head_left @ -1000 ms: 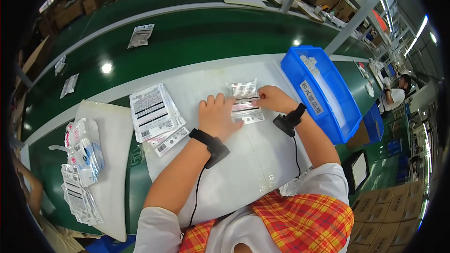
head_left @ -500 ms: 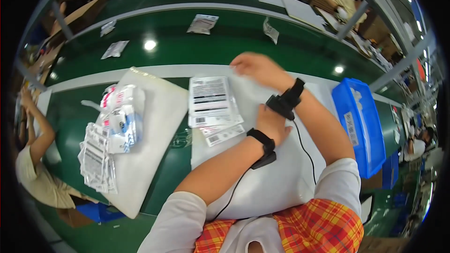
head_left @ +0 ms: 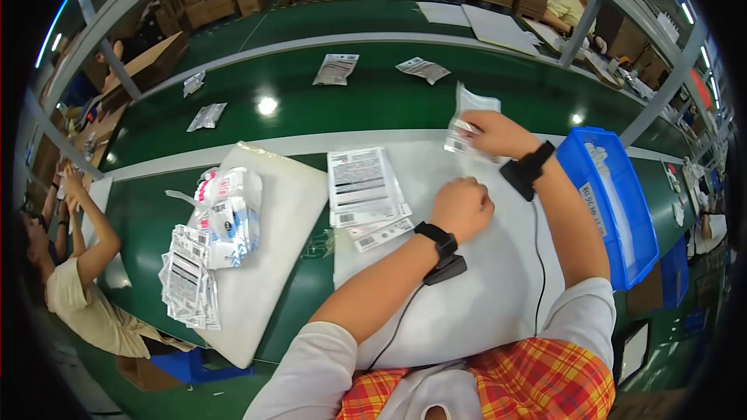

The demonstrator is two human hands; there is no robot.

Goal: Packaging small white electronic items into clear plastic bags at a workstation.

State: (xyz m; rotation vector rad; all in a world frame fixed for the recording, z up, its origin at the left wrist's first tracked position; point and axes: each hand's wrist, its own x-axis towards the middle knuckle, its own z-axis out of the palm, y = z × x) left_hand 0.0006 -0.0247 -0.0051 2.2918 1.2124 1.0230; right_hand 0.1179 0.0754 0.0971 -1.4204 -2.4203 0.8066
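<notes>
My right hand (head_left: 498,134) pinches a small clear-and-white plastic pouch (head_left: 476,101) over the far edge of the white work mat (head_left: 467,295). My left hand (head_left: 464,210) is curled closed above the middle of the mat. Its palm faces away, so whatever the fingers may hold is hidden. Left of that hand lies a stack of flat printed pouches (head_left: 360,185), with a few slipping out at its near end. Both wrists wear black straps with a boxy device and a cable.
A blue bin (head_left: 634,245) with small white pieces stands at the right. Farther left, a white board (head_left: 268,264) carries a plastic bag (head_left: 233,214) and fanned pouches (head_left: 187,280). Several pouches, one of them silvery (head_left: 337,69), lie on the green belt (head_left: 311,113). A co-worker (head_left: 85,280) sits left.
My right hand has moved right and now shows a pouch in its grip. My left hand has come out from beneath the right forearm. Another pouch on the belt has shifted left.
</notes>
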